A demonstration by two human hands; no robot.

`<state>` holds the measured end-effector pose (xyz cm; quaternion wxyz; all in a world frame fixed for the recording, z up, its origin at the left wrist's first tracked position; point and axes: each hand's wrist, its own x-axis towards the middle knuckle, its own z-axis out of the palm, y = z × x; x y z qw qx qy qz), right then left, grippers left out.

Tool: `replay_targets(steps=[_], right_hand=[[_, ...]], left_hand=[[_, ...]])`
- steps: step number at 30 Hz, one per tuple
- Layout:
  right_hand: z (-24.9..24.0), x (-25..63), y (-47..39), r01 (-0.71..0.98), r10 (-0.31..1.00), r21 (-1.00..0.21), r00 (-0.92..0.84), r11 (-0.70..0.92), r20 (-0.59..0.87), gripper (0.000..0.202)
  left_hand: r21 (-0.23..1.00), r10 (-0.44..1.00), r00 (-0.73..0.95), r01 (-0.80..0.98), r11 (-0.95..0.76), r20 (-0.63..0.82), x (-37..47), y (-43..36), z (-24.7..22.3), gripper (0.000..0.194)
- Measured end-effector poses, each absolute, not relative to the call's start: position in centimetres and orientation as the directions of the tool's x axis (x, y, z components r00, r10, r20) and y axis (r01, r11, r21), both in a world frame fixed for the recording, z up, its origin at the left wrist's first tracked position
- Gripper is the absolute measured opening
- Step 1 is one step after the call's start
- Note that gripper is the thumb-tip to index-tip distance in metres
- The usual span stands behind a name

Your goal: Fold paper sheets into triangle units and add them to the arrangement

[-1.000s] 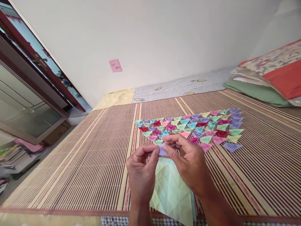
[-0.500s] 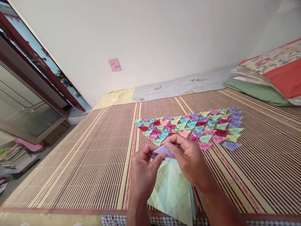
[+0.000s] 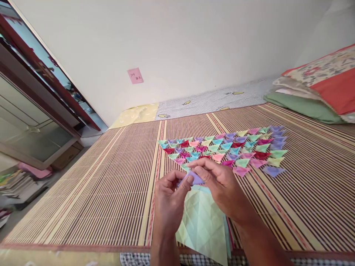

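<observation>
A purple paper [image 3: 197,179] is being pinched by the left hand [image 3: 170,197] and the right hand [image 3: 225,186], thumb and fingers of each being closed on it. It is being held above the striped mat [image 3: 97,192], toward the near edge, just beyond a pale green sheet [image 3: 203,223] by which that edge is being overlapped. Folded paper pieces [image 3: 262,155] are being borne in rows nearer the far edge. Folding or creasing is apparently being done; for the next move, a firm, well-aligned pinch is seemingly being called for.
</observation>
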<state>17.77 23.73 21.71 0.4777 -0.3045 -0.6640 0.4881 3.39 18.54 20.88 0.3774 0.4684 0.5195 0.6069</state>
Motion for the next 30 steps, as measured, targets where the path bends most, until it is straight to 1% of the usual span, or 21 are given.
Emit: replay_targets(steps=[2, 5, 8, 14, 19, 22, 27, 30], right_hand=[[21.6, 17.9, 23.8, -0.082, 0.881, -0.950, -0.357, 0.301, 0.311, 0.027], [21.6, 18.1, 23.8, -0.027, 0.849, -0.950, -0.440, 0.313, 0.292, 0.023], [21.8, 17.9, 23.6, 0.020, 0.839, -0.938, -0.454, 0.346, 0.300, 0.019], [22.0, 17.1, 23.1, -0.037, 0.841, -0.914, -0.380, 0.403, 0.386, 0.027], [21.6, 17.0, 23.1, -0.054, 0.865, -0.932, -0.357, 0.359, 0.353, 0.033], [21.4, 17.0, 23.1, -0.073, 0.866, -0.943, -0.378, 0.324, 0.327, 0.034], [21.8, 16.8, 22.9, -0.117, 0.868, -0.943, -0.369, 0.312, 0.333, 0.022], [21.7, 16.7, 23.0, -0.137, 0.895, -0.952, -0.325, 0.274, 0.304, 0.028]], left_hand=[[0.980, 0.916, -0.357, -0.009, -0.201, 0.184, 3.3, 18.6, 20.9, 0.024], [0.972, 0.891, -0.425, -0.092, -0.218, 0.160, 3.2, 18.7, 20.8, 0.026], [0.960, 0.898, -0.421, -0.176, -0.217, 0.125, 3.0, 18.8, 20.6, 0.028], [0.947, 0.911, -0.392, -0.225, -0.229, 0.128, 3.1, 19.0, 20.3, 0.028], [0.926, 0.902, -0.401, -0.254, -0.278, 0.161, 3.6, 18.9, 20.4, 0.025], [0.924, 0.890, -0.415, -0.232, -0.303, 0.188, 3.6, 18.8, 20.5, 0.026], [0.964, 0.910, -0.369, -0.107, -0.244, 0.190, 3.6, 18.8, 20.7, 0.026], [0.971, 0.925, -0.332, -0.079, -0.225, 0.187, 3.8, 18.7, 21.1, 0.029]])
